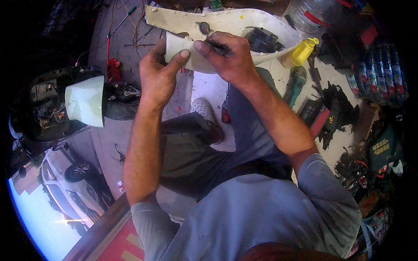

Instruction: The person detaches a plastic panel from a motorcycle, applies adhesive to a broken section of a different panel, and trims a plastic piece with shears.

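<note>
My left hand (159,74) grips a curved white plastic piece (173,47), thumb pressed on its face. My right hand (228,58) is closed at the piece's right side, its blackened fingers curled with the thumb against it; anything inside those fingers is hidden. Just beyond both hands lies a long cream body panel (265,26) with clips along its edge, a small dark round part (203,28) and a black housing (261,40) on it. Below the piece are my trousered legs and a light perforated clog.
At right are a yellow plastic container (298,54), a green angle grinder (292,87), black scrap parts and wrapped coils (379,74). At left, a pale panel (84,101) rests on a vehicle with a tire, near a screwdriver (124,19) and red tool (113,69). A white car stands outside.
</note>
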Available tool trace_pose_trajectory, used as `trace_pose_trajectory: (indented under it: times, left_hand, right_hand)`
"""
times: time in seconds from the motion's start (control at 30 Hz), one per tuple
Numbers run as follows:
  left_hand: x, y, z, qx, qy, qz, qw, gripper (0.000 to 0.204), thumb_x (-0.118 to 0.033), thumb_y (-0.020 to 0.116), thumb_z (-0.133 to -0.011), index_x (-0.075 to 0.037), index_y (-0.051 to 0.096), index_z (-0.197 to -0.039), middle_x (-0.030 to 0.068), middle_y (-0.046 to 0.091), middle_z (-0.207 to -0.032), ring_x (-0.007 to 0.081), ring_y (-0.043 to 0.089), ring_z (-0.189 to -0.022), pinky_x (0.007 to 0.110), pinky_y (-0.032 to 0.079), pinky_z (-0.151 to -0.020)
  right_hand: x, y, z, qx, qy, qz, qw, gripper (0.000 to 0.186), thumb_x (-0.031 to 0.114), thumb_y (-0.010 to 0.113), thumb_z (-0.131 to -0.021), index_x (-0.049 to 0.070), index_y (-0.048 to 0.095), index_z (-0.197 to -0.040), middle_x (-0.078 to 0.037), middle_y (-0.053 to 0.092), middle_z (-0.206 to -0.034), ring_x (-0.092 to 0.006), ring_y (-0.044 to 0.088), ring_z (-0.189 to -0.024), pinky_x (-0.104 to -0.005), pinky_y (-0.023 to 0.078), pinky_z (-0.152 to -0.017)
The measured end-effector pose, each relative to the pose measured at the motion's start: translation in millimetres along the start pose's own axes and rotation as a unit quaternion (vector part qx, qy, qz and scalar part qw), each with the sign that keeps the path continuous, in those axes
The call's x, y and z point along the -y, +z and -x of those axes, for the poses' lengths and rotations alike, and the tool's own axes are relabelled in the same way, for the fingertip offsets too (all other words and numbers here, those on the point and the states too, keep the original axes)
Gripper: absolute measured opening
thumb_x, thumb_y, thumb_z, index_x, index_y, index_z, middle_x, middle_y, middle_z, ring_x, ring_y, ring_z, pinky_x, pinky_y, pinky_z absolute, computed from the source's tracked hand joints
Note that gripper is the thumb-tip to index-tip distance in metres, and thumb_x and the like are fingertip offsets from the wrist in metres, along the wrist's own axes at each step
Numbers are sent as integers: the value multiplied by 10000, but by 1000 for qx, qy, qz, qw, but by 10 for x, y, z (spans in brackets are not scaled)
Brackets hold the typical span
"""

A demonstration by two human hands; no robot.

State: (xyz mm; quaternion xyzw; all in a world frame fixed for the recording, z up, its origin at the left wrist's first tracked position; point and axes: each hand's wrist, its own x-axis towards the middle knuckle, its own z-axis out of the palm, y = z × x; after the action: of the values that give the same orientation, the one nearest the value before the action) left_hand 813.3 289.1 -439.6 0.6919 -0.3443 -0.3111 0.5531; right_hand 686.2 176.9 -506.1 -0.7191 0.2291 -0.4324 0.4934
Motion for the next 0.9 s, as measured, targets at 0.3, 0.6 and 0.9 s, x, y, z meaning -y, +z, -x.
trace_pose_trajectory:
  times: [0.3,0.6,0.9]
  left_hand:
    - [4,12,36,3,18,-12,1000,346,-25,709,-870,69,613,-1188,120,687,-1083,151,635,-968,290,495,-881]
    - [22,9,77,12,11,24,1000,341,-70,685,-907,68,590,-1204,111,665,-1115,149,616,-998,287,477,-899]
    - [-2,49,114,18,27,-3,999,330,-72,676,-916,64,598,-1207,103,641,-1133,150,609,-985,278,495,-847]
  right_hand:
    - [12,-22,32,1,7,0,1000,326,358,751,-823,38,717,-775,-147,639,-672,-306,655,-640,-399,500,-604]
    - [-13,-61,72,-25,-64,15,998,289,265,740,-860,-16,678,-883,-132,663,-735,-168,625,-645,-320,505,-640]
    - [-111,-116,55,49,-125,36,990,317,189,634,-949,-9,596,-1194,-163,674,-1026,-240,666,-927,-347,513,-834]
